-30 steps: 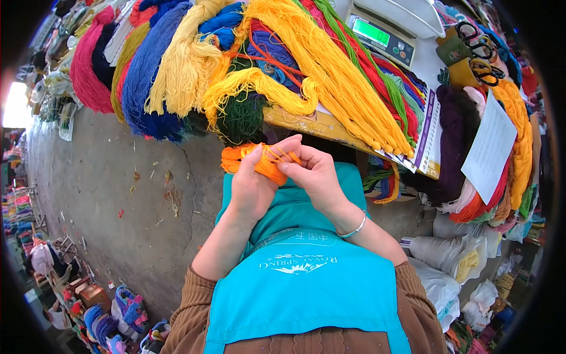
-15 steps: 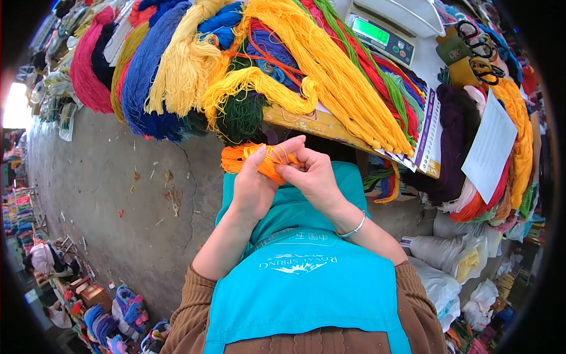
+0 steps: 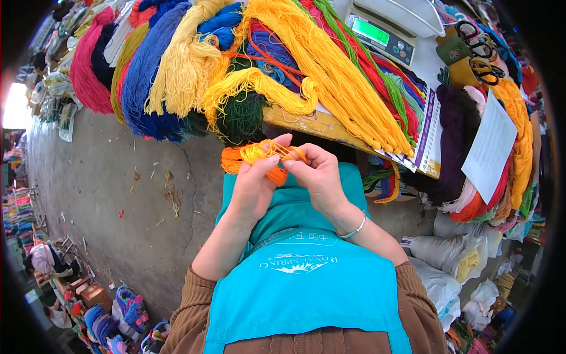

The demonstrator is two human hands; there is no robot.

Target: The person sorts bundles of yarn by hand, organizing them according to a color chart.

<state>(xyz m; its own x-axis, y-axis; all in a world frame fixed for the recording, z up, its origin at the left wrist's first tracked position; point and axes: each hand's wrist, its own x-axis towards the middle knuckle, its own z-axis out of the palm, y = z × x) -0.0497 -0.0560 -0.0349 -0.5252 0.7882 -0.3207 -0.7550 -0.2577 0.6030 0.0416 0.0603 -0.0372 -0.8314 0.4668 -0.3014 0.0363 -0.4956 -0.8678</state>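
Grey flr (image 3: 118,177), yarn (image 3: 232,159) btwn fingers (image 3: 302,171)

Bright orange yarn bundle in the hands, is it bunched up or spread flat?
Bunched up: the bright orange yarn bundle forms a compact clump in the left hand, with strands running to the right hand.

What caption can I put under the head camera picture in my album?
Left hand holds orange yarn, right hand pinches its strands, near colourful skeins.
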